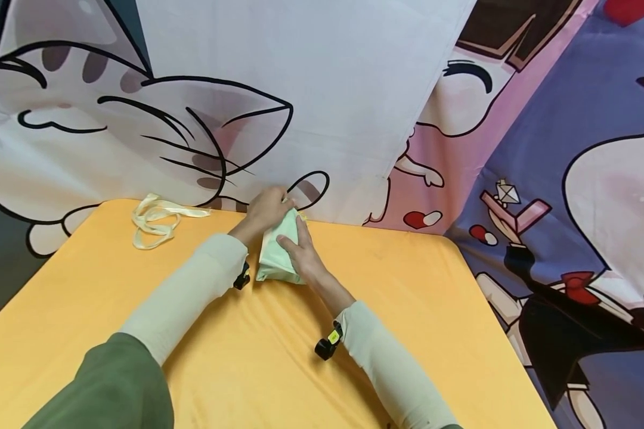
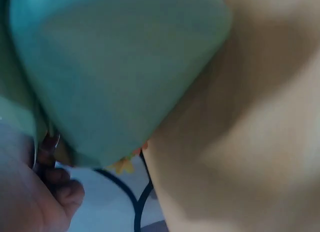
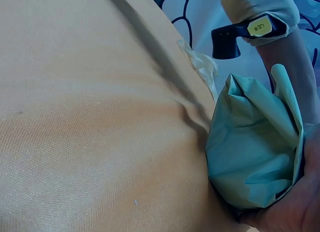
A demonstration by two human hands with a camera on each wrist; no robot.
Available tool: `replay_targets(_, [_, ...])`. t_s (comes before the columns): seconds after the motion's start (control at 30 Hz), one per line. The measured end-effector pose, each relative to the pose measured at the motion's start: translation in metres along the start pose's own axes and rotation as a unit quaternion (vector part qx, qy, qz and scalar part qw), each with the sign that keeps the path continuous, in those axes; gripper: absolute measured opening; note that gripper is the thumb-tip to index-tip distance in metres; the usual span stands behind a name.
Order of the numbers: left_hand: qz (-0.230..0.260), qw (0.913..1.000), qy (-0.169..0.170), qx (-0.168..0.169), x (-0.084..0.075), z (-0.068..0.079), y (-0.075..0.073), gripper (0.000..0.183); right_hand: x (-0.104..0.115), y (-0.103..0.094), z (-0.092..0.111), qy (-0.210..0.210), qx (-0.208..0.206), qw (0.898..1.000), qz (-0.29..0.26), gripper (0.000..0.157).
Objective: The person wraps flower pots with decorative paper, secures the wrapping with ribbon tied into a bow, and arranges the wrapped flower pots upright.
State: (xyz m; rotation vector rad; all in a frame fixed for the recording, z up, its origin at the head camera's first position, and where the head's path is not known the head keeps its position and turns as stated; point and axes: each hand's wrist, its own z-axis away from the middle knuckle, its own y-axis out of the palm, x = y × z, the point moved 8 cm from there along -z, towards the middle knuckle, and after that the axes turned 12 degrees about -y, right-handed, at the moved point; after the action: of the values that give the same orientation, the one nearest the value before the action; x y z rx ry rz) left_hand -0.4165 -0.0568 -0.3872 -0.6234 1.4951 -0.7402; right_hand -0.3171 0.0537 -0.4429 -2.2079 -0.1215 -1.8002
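Observation:
A pale green paper bag (image 1: 279, 257), creased and folded, stands on the yellow cloth between both hands. My left hand (image 1: 268, 210) grips its top with curled fingers. In the left wrist view the bag's green side (image 2: 125, 76) fills much of the picture, and the left fingers (image 2: 65, 192) bend at its edge. My right hand (image 1: 304, 253) holds the bag's right side, thumb on the near face and fingers farther back. The right wrist view shows the bag's crumpled end (image 3: 255, 147) with the right hand (image 3: 295, 207) against it. The bag's contents are hidden.
A cream ribbon (image 1: 158, 217) lies loosely looped at the back left of the yellow table (image 1: 397, 286). A cloth backdrop (image 1: 349, 119) printed with cartoon figures hangs right behind the table. Each wrist wears a small black camera (image 1: 327, 345).

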Motion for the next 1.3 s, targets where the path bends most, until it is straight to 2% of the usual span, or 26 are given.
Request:
replay_targets(0.13, [0.082, 0.9962, -0.029, -0.012, 0.008, 0.001, 0.004, 0.029, 0.002, -0.001, 0.001, 0.0, 0.001, 1.0, 0.0, 0.089])
replay_targets(0.27, [0.169, 0.9848, -0.033, -0.024, 0.021, 0.005, 0.008, 0.025, 0.0, 0.0, 0.001, 0.003, 0.01, 1.0, 0.006, 0.088])
replay_targets(0.33, [0.189, 0.981, -0.028, -0.035, 0.028, 0.007, 0.009, 0.028, 0.0, 0.002, 0.001, 0.006, 0.013, 1.0, 0.008, 0.088])
replay_targets(0.43, [0.199, 0.9772, -0.034, -0.066, 0.038, 0.011, 0.006, 0.041, -0.004, 0.004, -0.002, 0.013, 0.014, 1.0, 0.017, 0.09])
replay_targets(0.53, [0.184, 0.9758, -0.096, -0.07, 0.047, 0.019, -0.001, 0.077, -0.003, 0.005, -0.003, 0.011, 0.016, 1.0, 0.023, 0.09])
replay_targets(0.6, [0.16, 0.9747, -0.153, -0.029, 0.052, 0.029, -0.005, 0.099, -0.002, 0.004, -0.002, 0.013, 0.018, 0.999, 0.025, 0.091])
replay_targets(0.63, [0.145, 0.9729, -0.18, 0.008, 0.055, 0.034, -0.004, 0.109, 0.001, 0.004, 0.0, 0.009, 0.019, 1.0, 0.019, 0.09])
replay_targets(0.7, [0.132, 0.9599, -0.219, 0.114, 0.061, 0.049, 0.004, 0.118, 0.002, 0.001, 0.001, 0.011, 0.019, 1.0, 0.023, 0.09])
replay_targets(0.77, [0.139, 0.937, -0.231, 0.223, 0.066, 0.064, 0.017, 0.108, 0.002, 0.0, 0.003, 0.015, 0.019, 0.999, 0.023, 0.091])
replay_targets(0.83, [0.168, 0.9088, -0.228, 0.306, 0.071, 0.077, 0.029, 0.096, 0.002, -0.002, 0.003, 0.017, 0.02, 0.999, 0.022, 0.091])
replay_targets(0.87, [0.187, 0.8953, -0.224, 0.337, 0.073, 0.082, 0.034, 0.089, 0.001, -0.002, 0.003, 0.02, 0.022, 0.999, 0.023, 0.091])
replay_targets(0.9, [0.206, 0.887, -0.214, 0.354, 0.075, 0.086, 0.038, 0.082, 0.001, -0.003, 0.003, 0.024, 0.023, 0.999, 0.026, 0.092])
replay_targets(0.97, [0.243, 0.8792, -0.192, 0.362, 0.078, 0.089, 0.043, 0.068, 0.0, -0.004, 0.002, 0.033, 0.023, 0.999, 0.029, 0.091])
replay_targets(1.07, [0.273, 0.8799, -0.16, 0.354, 0.081, 0.09, 0.047, 0.058, -0.002, -0.006, 0.001, 0.048, 0.023, 0.998, 0.042, 0.091])
replay_targets(1.13, [0.281, 0.8803, -0.155, 0.35, 0.082, 0.09, 0.047, 0.056, -0.004, -0.009, 0.001, 0.064, 0.017, 0.997, 0.044, 0.093])
replay_targets(1.2, [0.274, 0.8811, -0.154, 0.353, 0.082, 0.092, 0.047, 0.056, -0.006, -0.012, 0.002, 0.091, 0.008, 0.995, 0.04, 0.102])
replay_targets(1.3, [0.267, 0.8799, -0.178, 0.351, 0.083, 0.094, 0.043, 0.055, -0.009, -0.02, 0.004, 0.156, -0.008, 0.987, 0.03, 0.118])
